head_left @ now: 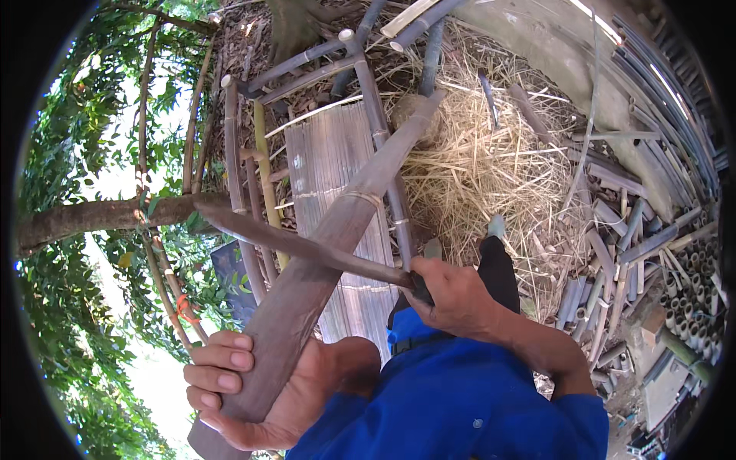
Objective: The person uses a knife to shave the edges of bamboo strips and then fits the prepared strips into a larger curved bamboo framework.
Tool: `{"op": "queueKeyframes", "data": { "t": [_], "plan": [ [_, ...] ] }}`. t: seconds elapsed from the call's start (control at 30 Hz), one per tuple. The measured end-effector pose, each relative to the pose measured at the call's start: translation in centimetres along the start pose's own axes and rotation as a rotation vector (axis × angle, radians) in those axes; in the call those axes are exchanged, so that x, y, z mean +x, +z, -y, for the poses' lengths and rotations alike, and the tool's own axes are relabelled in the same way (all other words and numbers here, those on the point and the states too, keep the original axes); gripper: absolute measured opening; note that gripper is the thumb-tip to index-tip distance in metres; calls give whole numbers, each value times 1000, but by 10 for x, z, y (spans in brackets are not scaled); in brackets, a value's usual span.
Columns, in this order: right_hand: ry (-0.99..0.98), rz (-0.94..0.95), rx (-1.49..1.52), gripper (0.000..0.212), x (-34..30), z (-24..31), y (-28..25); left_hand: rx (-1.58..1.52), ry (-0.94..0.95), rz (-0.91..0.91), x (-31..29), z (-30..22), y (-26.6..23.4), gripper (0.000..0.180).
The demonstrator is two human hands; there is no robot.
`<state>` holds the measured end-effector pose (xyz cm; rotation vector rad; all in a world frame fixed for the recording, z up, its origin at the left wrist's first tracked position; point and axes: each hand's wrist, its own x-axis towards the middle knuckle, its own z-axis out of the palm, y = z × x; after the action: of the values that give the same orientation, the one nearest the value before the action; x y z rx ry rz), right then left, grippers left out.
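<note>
My left hand is closed round the near end of a long, brownish-grey bamboo piece, which slants up and away to the right, with a node ring partway along it. In my right hand is the dark handle of a machete. Its long blade reaches left across the bamboo and ends in a tip beyond it. Whether the edge touches the bamboo I cannot tell. The fingers of my right hand are wrapped round the handle.
A bamboo-slat bench with a pole frame lies under the bamboo piece. Straw-like shavings cover the ground ahead. Cut bamboo lengths are heaped at the right, beside stacked tubes. Leafy branches and a trunk stand left.
</note>
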<state>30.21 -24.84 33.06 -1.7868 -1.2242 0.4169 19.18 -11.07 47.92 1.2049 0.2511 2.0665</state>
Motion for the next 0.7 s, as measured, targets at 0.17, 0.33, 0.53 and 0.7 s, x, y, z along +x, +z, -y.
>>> {"op": "queueKeyframes", "data": {
  "t": [0.17, 0.33, 0.53, 0.7],
  "plan": [
    [268, 2, -6, 33, 5, -18, -1, -72, -25, 94, 7, -10, 4, 20],
    [-36, -64, -59, 37, -8, -11, -3, -106, -87, 141, -9, -3, 7, 22],
    [222, 45, 13, 39, -1, -9, -12, -119, -46, 264, 0, -6, 0, 24],
    [228, 31, -50, 32, 17, -27, -17, -140, -29, 303, -1, -7, 5, 27]
  ]
}}
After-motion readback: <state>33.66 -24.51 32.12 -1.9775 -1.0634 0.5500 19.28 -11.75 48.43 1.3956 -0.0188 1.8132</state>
